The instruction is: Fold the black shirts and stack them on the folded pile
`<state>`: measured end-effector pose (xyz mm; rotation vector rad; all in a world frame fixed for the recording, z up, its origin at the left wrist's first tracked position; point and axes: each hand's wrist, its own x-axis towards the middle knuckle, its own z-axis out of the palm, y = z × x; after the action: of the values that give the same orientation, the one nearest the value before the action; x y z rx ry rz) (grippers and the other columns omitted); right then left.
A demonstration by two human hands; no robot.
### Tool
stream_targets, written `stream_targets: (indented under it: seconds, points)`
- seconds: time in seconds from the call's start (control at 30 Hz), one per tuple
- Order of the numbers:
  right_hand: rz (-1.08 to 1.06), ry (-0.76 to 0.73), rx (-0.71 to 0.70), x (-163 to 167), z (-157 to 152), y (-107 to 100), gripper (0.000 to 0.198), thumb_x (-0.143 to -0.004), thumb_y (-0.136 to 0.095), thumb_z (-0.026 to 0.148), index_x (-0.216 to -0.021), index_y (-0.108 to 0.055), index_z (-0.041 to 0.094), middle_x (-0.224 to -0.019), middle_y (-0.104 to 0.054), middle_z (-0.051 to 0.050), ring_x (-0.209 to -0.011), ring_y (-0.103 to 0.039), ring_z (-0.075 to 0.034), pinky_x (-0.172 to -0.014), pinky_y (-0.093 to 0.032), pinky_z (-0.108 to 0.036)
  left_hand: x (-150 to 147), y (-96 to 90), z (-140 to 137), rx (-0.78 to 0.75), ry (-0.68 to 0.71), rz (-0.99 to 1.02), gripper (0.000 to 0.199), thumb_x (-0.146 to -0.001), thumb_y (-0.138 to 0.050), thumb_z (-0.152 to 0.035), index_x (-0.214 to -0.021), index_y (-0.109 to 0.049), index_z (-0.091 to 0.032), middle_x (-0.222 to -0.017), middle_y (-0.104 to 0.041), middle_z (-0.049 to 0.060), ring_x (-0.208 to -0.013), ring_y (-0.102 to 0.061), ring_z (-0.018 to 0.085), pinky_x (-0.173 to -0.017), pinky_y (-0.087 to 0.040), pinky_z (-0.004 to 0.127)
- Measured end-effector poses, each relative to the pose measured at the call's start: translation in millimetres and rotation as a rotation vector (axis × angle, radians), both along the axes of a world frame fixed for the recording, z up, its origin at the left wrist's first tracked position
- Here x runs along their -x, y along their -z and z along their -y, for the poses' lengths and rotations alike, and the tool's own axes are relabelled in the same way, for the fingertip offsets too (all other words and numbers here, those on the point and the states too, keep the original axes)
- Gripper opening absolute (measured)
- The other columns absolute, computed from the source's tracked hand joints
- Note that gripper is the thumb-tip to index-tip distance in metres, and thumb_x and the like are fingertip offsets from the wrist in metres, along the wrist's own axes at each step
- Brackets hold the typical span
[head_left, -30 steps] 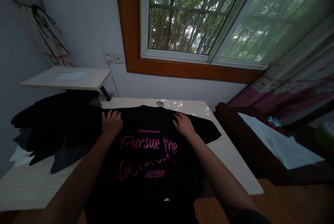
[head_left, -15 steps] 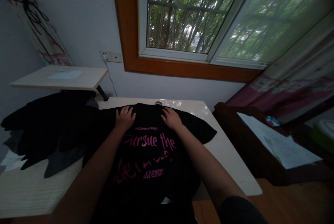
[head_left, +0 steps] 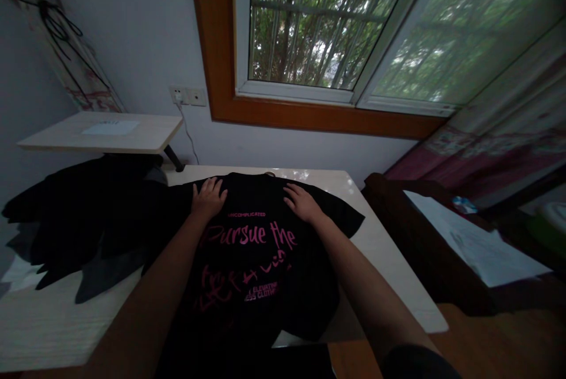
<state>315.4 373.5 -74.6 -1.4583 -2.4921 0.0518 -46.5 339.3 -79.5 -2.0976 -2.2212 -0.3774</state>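
A black T-shirt (head_left: 256, 196) with pink lettering lies spread over the pale table (head_left: 389, 267), its collar end toward the wall and its lower part hanging over the near edge. My left hand (head_left: 209, 197) rests flat on the shirt's left shoulder area, fingers spread. On the right shoulder area, my right hand (head_left: 304, 202) lies palm down with its fingers stretched out. Neither hand grips the fabric. Folds cross the lower lettering, and part of the left side is hidden under my left forearm.
A heap of black and grey clothes (head_left: 79, 208) lies at the left, beneath a small raised shelf (head_left: 101, 143). Behind the table are a wall socket (head_left: 188, 96) with a cord and a window (head_left: 318, 31). A dark brown cabinet (head_left: 398, 214) bearing white paper (head_left: 469, 243) stands right.
My right hand has slid a little to the right across the shirt, and my left hand slightly left. The shirt has shifted slightly; the right side lies differently near the table's front edge.
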Motion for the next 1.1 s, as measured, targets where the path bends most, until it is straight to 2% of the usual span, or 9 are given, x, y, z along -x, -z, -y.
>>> stream_targets:
  seconds: [0.17,0.27,0.4,0.53,0.8,0.93,1.1]
  points:
    - [-0.031,0.116,-0.053,-39,34,-2,0.042,-0.101,-0.046,0.036,-0.136,-0.06,0.02,-0.141,-0.056,-0.011,-0.131,-0.05,-0.026,-0.113,-0.04,-0.043,-1,-0.7,6,-0.104,0.003,0.013,0.048,-0.1,-0.036,-0.04,-0.139,-0.054,-0.019,-0.152,-0.05,0.012,-0.146,-0.036,0.029,-0.122,-0.018,0.058]
    - [-0.031,0.183,-0.08,-56,54,-1,0.04,-0.101,-0.046,0.035,-0.135,-0.061,0.022,-0.138,-0.057,-0.011,-0.126,-0.051,-0.027,-0.111,-0.041,-0.044,1,-3.1,14,-0.167,0.038,0.019,0.041,-0.098,-0.04,-0.033,-0.13,-0.06,-0.018,-0.144,-0.056,0.013,-0.138,-0.044,0.029,-0.12,-0.027,0.05]
    - [-0.004,0.226,-0.114,-67,75,2,0.04,-0.1,-0.046,0.033,-0.134,-0.062,0.019,-0.135,-0.058,-0.011,-0.123,-0.051,-0.028,-0.11,-0.041,-0.042,4,-9.7,38,-0.168,0.097,-0.041,0.034,-0.096,-0.044,-0.031,-0.12,-0.065,-0.019,-0.128,-0.061,0.014,-0.118,-0.054,0.03,-0.102,-0.044,0.043]
    - [0.047,0.27,-0.144,-67,90,2,0.039,-0.1,-0.048,0.033,-0.133,-0.062,0.02,-0.132,-0.059,-0.011,-0.119,-0.051,-0.029,-0.107,-0.042,-0.041,7,-13.7,74,-0.11,0.099,-0.131,0.033,-0.095,-0.045,-0.033,-0.117,-0.066,-0.019,-0.115,-0.062,0.014,-0.107,-0.055,0.031,-0.091,-0.047,0.044]
    - [0.137,0.333,-0.225,-61,120,-6,0.04,-0.1,-0.051,0.04,-0.136,-0.059,0.024,-0.125,-0.059,-0.012,-0.109,-0.052,-0.029,-0.091,-0.046,-0.04,28,-15.1,143,-0.113,0.035,-0.241,0.034,-0.097,-0.044,-0.034,-0.114,-0.067,-0.016,-0.113,-0.062,0.015,-0.103,-0.056,0.031,-0.086,-0.047,0.042]
    - [0.135,0.339,-0.22,-63,128,-7,0.037,-0.099,-0.054,0.042,-0.131,-0.063,0.027,-0.122,-0.059,-0.012,-0.106,-0.053,-0.029,-0.086,-0.046,-0.039,32,-17.9,157,-0.122,0.022,-0.26,0.036,-0.096,-0.045,-0.033,-0.119,-0.066,-0.015,-0.119,-0.062,0.015,-0.107,-0.057,0.031,-0.091,-0.047,0.044]
    - [0.106,0.322,-0.196,-64,131,-5,0.032,-0.099,-0.055,0.042,-0.126,-0.067,0.029,-0.125,-0.059,-0.011,-0.109,-0.054,-0.029,-0.089,-0.047,-0.039,30,-17.7,160,-0.13,0.043,-0.236,0.042,-0.096,-0.044,-0.031,-0.127,-0.064,-0.01,-0.127,-0.062,0.018,-0.115,-0.057,0.032,-0.099,-0.046,0.046]
